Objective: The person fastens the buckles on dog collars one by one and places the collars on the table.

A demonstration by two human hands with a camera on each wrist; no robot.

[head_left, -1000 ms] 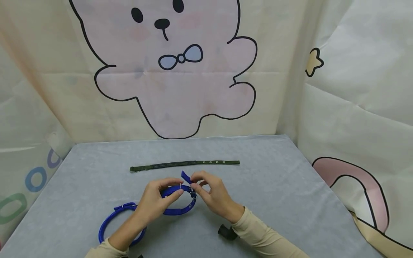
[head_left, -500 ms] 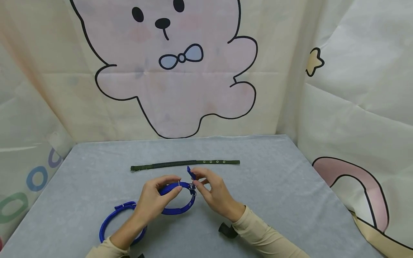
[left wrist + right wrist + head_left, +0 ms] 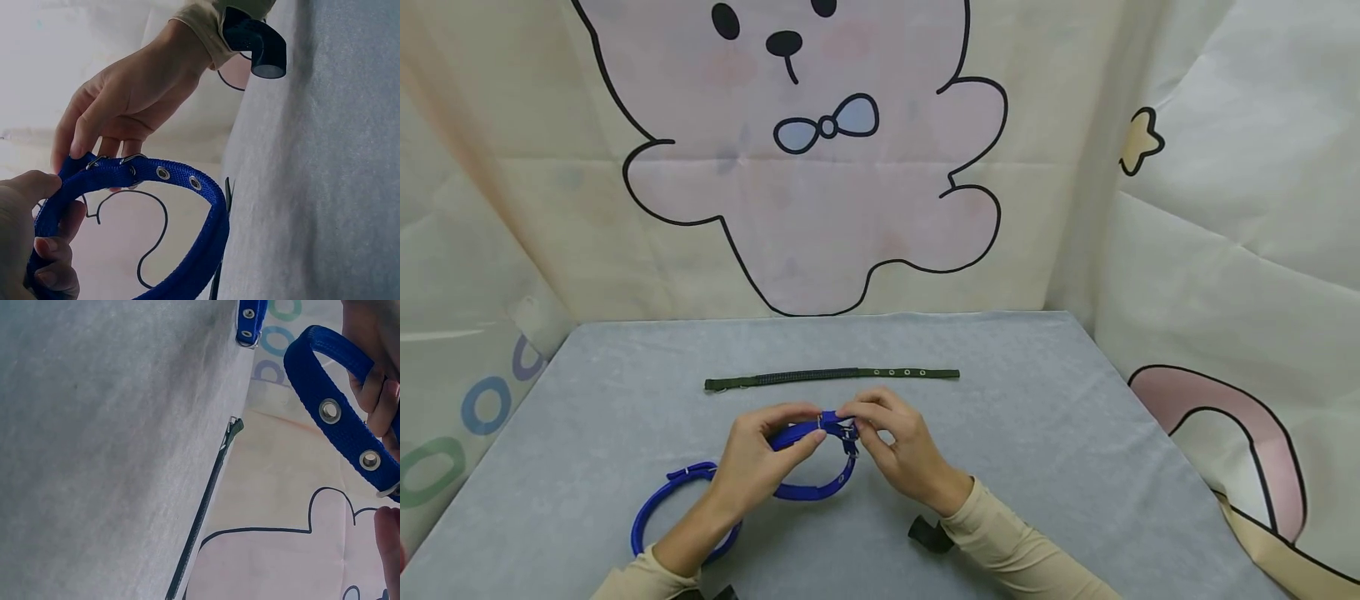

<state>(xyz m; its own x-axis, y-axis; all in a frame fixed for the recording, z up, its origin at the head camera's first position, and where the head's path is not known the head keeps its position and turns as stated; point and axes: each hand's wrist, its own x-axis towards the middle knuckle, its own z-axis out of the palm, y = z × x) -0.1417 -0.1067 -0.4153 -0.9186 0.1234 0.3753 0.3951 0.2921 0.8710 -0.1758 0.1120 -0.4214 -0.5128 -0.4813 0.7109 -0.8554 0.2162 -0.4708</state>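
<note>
Head view showed both hands mid-worktop (image 3: 1015,400), left hand (image 3: 760,462) and right hand (image 3: 895,446) pinching the blue collar (image 3: 820,490) at its buckle; a green strap (image 3: 831,377) lay beyond, another blue collar (image 3: 658,508) near the left edge.

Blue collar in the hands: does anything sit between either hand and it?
Nothing visible does. The left hand and the right hand both pinch the blue collar directly, near its buckle. The green strap lies apart, farther back on the table.
</note>
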